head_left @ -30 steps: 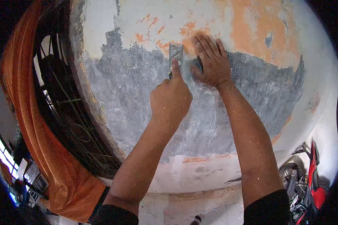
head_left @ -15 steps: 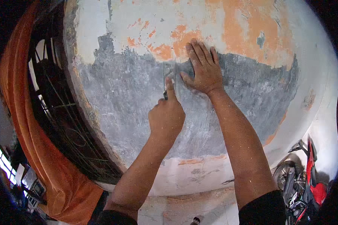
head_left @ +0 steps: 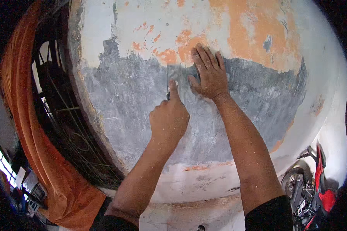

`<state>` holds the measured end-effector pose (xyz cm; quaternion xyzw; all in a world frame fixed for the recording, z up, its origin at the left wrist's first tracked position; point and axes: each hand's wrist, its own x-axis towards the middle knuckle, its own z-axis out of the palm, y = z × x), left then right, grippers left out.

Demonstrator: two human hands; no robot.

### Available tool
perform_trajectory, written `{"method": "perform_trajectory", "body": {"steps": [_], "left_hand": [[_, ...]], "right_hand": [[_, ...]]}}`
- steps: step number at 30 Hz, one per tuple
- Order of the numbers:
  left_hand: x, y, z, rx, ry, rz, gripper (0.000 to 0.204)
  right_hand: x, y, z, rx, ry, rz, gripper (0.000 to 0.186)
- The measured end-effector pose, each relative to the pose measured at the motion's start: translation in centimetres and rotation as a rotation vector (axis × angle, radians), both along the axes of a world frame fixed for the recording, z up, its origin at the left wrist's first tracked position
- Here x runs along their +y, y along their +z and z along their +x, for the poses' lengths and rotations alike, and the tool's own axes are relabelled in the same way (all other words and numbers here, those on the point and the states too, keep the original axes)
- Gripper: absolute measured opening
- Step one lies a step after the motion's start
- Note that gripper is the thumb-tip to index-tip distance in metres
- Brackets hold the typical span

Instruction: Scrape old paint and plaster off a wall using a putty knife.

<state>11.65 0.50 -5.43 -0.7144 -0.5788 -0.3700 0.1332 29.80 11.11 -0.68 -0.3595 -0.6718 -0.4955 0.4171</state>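
Note:
My left hand [head_left: 169, 117] is closed on a flat metal scraper [head_left: 174, 71], its index finger stretched along the blade. The blade lies against the wall [head_left: 142, 88] at the upper edge of a ragged grey band, below flecks and patches of orange and white paint. Just right of the scraper, my right hand [head_left: 209, 77] rests open and flat on the wall, fingers pointing up and thumb out toward the blade. Much of the scraper's handle is hidden inside my left hand.
An orange curtain [head_left: 61, 184] hangs at the left beside a dark opening with metal grillwork [head_left: 71, 109]. Behind it at the lower left are a bright window [head_left: 2, 154] and cluttered objects. A red and black motorcycle [head_left: 310, 192] stands at the lower right. Pale floor shows at the bottom.
The scraper in my left hand has moved down from the orange flecks to the grey band. My right hand stays flat with little movement on the wall; the view has shifted slightly.

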Motion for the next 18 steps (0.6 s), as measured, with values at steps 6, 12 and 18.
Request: {"method": "perform_trajectory", "body": {"steps": [6, 12, 18], "left_hand": [[-0.9, 0.5, -0.7, -0.048, 0.028, -0.093, 0.06], [-0.7, 2.4, -2.5, -0.107, -0.036, -0.04, 0.057], [-1.5, 0.0, -1.7, -0.092, -0.023, -0.155, 0.055]], "right_hand": [[-0.1, 0.2, 0.4, -0.014, 0.007, -0.025, 0.095], [-0.2, 0.3, -0.5, -0.01, -0.018, -0.058, 0.095], [0.0, 0.2, 0.4, -0.008, 0.024, -0.03, 0.096]]}}
